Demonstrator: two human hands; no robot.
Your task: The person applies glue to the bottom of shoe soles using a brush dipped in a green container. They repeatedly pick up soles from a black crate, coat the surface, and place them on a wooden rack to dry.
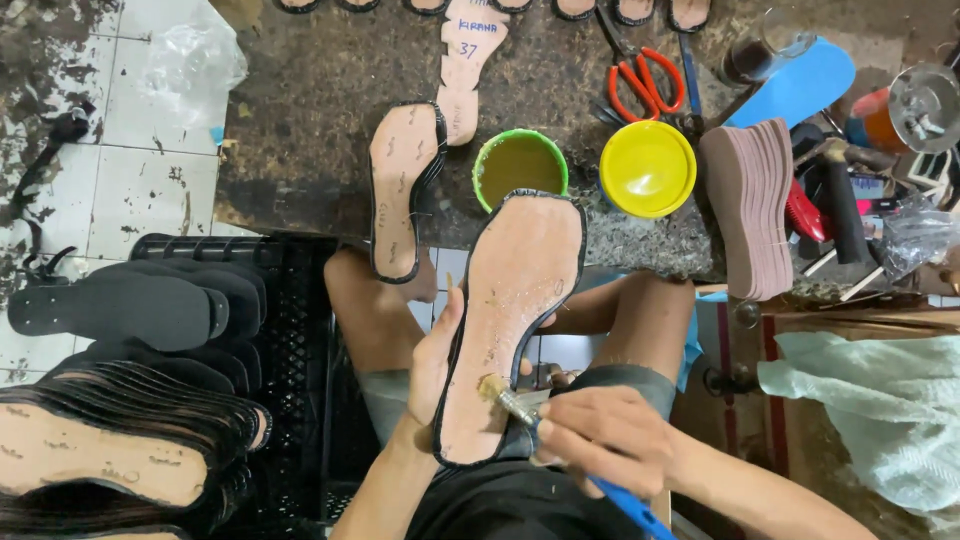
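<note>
Gripping the tan, black-edged sandal sole [510, 320] at frame centre in my left hand [432, 365], I dab its heel with the blue-handled brush [540, 425] clenched in my right hand [600, 440]; most of its surface looks unglued.

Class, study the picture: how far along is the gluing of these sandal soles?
Done, apparently: one sole lies on the bench beside the open glue pot. In hand: the left hand holds a sole while the right hand brushes its heel. Left: stacked soles at left, seemingly.
</note>
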